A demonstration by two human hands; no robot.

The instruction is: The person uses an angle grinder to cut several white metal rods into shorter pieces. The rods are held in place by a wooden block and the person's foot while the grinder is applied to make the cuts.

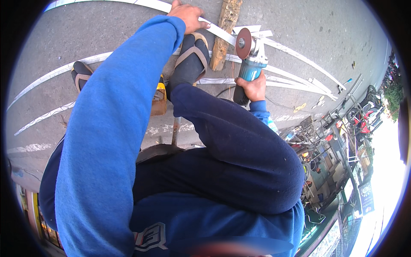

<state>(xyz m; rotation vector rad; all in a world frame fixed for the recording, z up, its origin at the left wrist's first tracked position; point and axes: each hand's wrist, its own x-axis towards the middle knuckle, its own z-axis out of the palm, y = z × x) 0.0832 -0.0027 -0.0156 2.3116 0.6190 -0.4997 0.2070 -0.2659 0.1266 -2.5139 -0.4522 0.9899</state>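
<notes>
My left hand [188, 17] grips a long white metal strip [220, 33] at the top of the view, its thumb lying along the strip. The strip's near end rests across a worn wooden plank [226, 25]. In my right hand [254, 88] is a teal angle grinder [250, 72], held by its dark rear body with the head pointing up and away. Its brown disc [244, 43] stands right beside the strip's end. I cannot tell whether the disc is spinning. My sandalled foot [191, 62] is planted just left of the plank.
More white strips [295, 76] lie over the grey pavement [299, 21]. A yellow object [159, 95] sits between my feet, partly hidden. A cord [278, 103] trails past the grinder. At the right are piled metal frames [308, 128] and a red motorcycle [364, 122].
</notes>
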